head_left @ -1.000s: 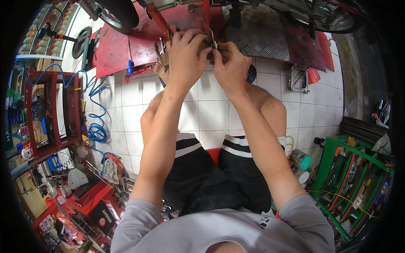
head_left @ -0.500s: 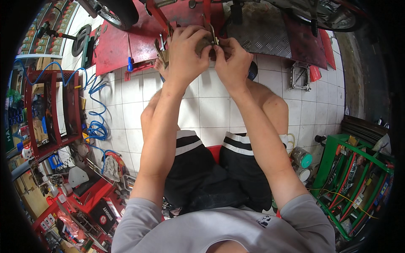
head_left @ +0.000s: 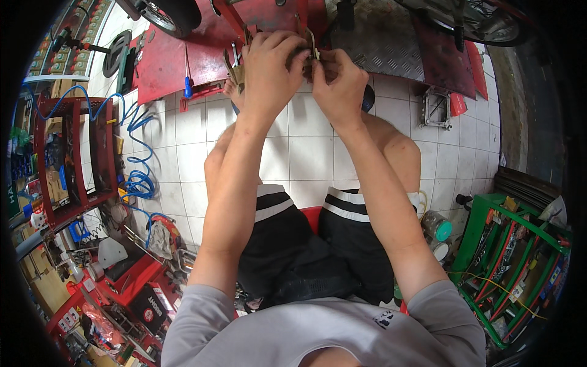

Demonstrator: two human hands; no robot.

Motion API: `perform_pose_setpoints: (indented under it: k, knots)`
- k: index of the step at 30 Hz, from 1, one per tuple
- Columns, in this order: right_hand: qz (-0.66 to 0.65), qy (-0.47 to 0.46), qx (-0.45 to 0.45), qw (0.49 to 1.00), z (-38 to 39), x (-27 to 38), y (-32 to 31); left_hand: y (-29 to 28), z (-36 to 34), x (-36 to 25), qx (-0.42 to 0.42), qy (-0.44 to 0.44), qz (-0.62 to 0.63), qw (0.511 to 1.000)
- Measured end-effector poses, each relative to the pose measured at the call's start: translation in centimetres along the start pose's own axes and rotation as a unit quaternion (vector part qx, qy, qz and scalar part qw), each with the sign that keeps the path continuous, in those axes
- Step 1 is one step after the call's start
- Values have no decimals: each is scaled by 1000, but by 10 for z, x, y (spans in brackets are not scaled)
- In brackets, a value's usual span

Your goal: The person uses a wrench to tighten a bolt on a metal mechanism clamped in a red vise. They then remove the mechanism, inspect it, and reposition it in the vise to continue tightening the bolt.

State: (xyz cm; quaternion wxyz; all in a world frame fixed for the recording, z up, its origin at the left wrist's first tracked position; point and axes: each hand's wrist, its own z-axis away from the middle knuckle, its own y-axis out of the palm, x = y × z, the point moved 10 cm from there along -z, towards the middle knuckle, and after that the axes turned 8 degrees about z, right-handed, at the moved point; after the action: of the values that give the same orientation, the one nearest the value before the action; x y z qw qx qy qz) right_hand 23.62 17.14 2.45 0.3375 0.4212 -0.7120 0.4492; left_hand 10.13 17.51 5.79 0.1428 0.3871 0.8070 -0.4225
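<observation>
Both hands are together at the top middle, over the near edge of a red metal platform (head_left: 156, 79). A worn, brownish metal part (head_left: 236, 72) shows to the left of my left hand (head_left: 269, 70); the rest of it is hidden behind that hand. My left hand's fingers are curled over this part, its thumb pointing toward the right hand. Close by on the right, my right hand (head_left: 340, 85) has thumb and forefinger pinched at the part's pale, thin upright edge (head_left: 316, 52). Whatever lies between those fingertips is too small to name.
A blue-handled screwdriver (head_left: 188, 88) lies on the platform, left of the hands. Motorcycle wheels (head_left: 174, 18) stand at the far side. A coiled blue hose (head_left: 140, 183) and a red rack (head_left: 76, 159) are at left. A green tool rack (head_left: 489, 226) stands at right.
My right thumb and forefinger have drawn slightly away from my left thumb. The left hand keeps its place on the metal part, its thumb tip lifted a little.
</observation>
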Motion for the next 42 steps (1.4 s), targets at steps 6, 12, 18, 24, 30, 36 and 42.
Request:
perform_pose_setpoints:
  k: [6,12,18,24,30,36,42]
  knots:
    - [19,-19,-7,1000,-1,5,-3,-1,1,-5,24,14,13,1000]
    - [-3,0,-8,1000,0,-1,0,1,1,0,17,0,16,1000]
    - [-3,6,1,1000,-2,-5,0,2,0,1,24,-11,41,999]
    - [-66,81,26,994,5,-21,6,0,3,7,17,-8,63,998]
    - [40,74,30,996,12,-14,3,14,11,21,53,-53,67,995]
    - [127,18,21,991,12,-4,-1,11,16,27,26,-133,92,986]
    - [132,3,9,991,-3,-5,0,-24,26,15,11,-112,95,989]
